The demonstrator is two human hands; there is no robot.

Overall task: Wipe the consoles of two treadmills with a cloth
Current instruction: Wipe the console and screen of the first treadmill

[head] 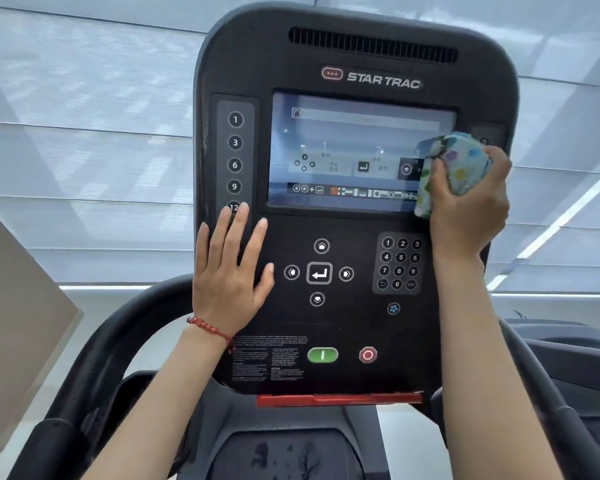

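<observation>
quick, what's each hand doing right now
Left hand: open, flat on the console.
Right hand: closed on the cloth at the screen.

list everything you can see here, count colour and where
console: one, black, centre, upright
screen: one, lit, upper console
green button: one, low on console
red button: one, right of the green button
number keypad: one, below screen's right side
arrow keys: five, white on black, mid console
red strip: one, console's bottom edge
handrails: black, both sides
cloth: one, bunched, pale with coloured spots, on screen's right edge
bracelet: one, red beads, left wrist
left hand: flat on console
right hand: gripping cloth
</observation>
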